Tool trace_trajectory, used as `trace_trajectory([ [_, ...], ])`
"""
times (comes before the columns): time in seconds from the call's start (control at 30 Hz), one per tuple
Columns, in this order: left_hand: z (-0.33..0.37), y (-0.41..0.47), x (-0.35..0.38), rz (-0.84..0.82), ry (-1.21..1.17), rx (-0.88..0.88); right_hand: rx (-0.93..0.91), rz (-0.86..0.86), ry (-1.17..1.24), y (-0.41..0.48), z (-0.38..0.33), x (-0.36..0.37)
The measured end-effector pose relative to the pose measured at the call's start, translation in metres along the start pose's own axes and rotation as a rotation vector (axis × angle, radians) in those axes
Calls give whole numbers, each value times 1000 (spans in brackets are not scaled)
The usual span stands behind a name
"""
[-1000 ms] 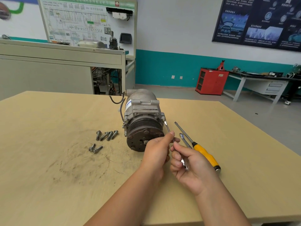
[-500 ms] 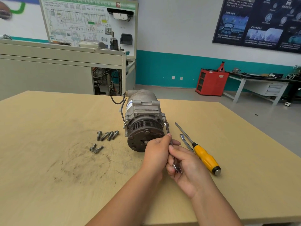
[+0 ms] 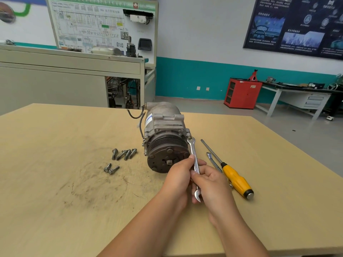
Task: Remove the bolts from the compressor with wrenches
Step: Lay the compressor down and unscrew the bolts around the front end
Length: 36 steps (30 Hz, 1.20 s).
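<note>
We have swung the lower end of the wrench [image 3: 194,154] leftward, so it stands steeper, and our right hand [image 3: 211,184] has closed against our left hand [image 3: 178,177]

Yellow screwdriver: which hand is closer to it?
Right. The right hand grips the wrench just beside the yellow screwdriver; the left hand holds the wrench on its far side, by the compressor.

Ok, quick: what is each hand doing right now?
Left hand: closed, fingers pinching the wrench near its middle.
Right hand: closed, fingers curled round the same wrench, lower on the shaft.
</note>
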<state>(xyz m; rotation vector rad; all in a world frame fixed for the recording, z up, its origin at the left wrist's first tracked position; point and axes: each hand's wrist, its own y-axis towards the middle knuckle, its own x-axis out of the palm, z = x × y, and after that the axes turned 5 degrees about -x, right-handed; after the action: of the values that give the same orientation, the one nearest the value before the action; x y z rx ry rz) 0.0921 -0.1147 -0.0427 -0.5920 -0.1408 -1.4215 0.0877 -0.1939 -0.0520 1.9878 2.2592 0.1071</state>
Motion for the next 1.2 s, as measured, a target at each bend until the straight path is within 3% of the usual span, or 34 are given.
trace_trajectory([
  [0.07, -2, 1, 2, 64, 48, 38, -38, 18, -132, 0, 3, -1],
  [0.2, -6, 8, 2, 272, 398, 280, -71, 28, -252, 1, 2, -4],
  [0.37, 1, 12, -3, 363, 719, 432, -206, 61, -524, 3, 4, -10],
  [0.53, 7, 15, 9, 374, 944, 424, -311, 107, -745, 5, 2, -21],
  [0.7, 9, 14, 17, 358, 931, 424, -328, 121, -958, 6, -4, -25],
  [0.93, 6, 14, 14, 238, 740, 381, -160, 59, -579, 12, -7, -27],
  [1.1, 3, 15, 11, 175, 491, 254, 50, 4, -58, 13, -13, -33],
  [1.2, 2, 15, 11, 196, 553, 291, -5, 27, -127, 14, -9, -33],
])
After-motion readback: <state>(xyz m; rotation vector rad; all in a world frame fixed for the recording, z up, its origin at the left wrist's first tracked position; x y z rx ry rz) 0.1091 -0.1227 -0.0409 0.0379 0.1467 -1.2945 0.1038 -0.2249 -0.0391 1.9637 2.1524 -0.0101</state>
